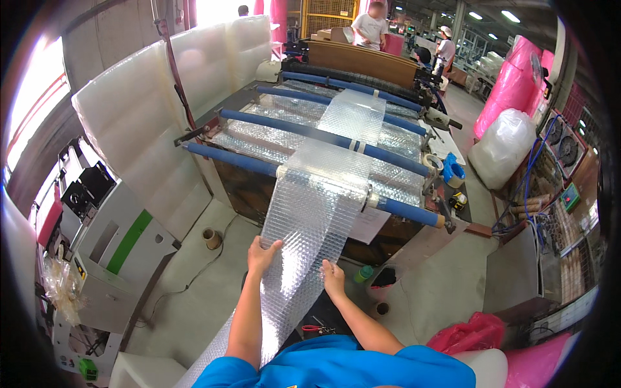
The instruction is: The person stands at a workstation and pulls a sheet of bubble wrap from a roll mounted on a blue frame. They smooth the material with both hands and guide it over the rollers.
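Observation:
A long clear sheet of bubble wrap (309, 223) comes over the blue rollers of a machine and slopes down toward me, passing between my arms to the lower left. My left hand (261, 255) is closed on its left edge, thumb on the top face. At the right edge, somewhat nearer to me, my right hand (333, 279) pinches the sheet. The fingers beneath the wrap are partly hidden. The front blue roller (409, 211) carries the sheet, and further blue bars (268, 129) cross the machine behind it.
Red-handled pliers (317, 328) lie on a dark surface close to my body. Tape rolls (455, 173) and a tape measure (458, 200) sit on the machine's right side. A grey-white machine (123, 258) stands left. Pink rolls (514, 84) are at right; people work behind.

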A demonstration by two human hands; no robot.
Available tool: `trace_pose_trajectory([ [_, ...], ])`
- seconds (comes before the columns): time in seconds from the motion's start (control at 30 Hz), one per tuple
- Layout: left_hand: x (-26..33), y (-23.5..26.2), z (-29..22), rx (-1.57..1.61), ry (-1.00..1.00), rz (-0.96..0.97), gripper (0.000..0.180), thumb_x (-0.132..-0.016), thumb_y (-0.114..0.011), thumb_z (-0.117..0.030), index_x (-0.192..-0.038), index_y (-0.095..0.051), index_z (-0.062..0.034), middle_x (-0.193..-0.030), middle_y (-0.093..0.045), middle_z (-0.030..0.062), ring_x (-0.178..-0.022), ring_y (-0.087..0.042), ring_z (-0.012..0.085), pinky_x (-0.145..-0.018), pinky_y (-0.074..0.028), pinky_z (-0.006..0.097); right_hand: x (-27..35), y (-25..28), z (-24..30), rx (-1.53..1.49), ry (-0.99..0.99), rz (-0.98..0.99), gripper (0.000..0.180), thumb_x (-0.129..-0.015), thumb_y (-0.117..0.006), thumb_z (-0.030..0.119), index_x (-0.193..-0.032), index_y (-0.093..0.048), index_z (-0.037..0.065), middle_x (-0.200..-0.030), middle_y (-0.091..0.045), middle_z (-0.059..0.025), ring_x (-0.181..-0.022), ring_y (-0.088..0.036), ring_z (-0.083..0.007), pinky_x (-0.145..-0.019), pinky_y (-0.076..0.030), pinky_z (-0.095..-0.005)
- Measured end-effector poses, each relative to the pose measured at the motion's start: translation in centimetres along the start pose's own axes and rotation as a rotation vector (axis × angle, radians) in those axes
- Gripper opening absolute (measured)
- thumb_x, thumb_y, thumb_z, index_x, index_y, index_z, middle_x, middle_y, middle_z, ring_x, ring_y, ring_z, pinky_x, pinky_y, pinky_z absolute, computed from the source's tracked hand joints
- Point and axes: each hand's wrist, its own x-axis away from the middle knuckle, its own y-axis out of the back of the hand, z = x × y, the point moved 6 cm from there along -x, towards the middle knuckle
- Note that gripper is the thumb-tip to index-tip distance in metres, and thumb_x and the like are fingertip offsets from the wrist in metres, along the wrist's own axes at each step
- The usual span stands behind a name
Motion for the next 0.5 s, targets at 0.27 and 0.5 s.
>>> trace_pose_trajectory([
  [0.27, 3.0, 4.5, -3.4, 0.118, -0.091, -0.177, 0.039, -0.065, -0.068, -0.030, -0.089, -0.052, -0.0044, -0.071, -0.059, 0.0105, -0.063, -0.056, 0.0194, -0.060, -0.043, 0.032, 2.6, 0.1, 2.2, -0.046, 0.102, 0.078, 0.041, -0.083, -0.046, 0.039, -0.064, -0.051, 0.003, -0.059, -0.051, -0.0022, -0.053, -0.048, -0.0081, -0.050, -0.038, -0.0221],
  [0.5, 1.8, 4.4, -2.3, 0.051, -0.141, -0.119, 0.036, -0.069, -0.064, -0.032, -0.090, -0.052, -0.0045, -0.077, -0.060, 0.0137, -0.071, -0.057, 0.0231, -0.064, -0.043, 0.033, 3.8, -0.5, 2.6, -0.252, 0.020, 0.094, 0.037, -0.083, -0.047, 0.037, -0.068, -0.051, 0.003, -0.062, -0.051, -0.0026, -0.054, -0.047, -0.0085, -0.051, -0.037, -0.0222],
])
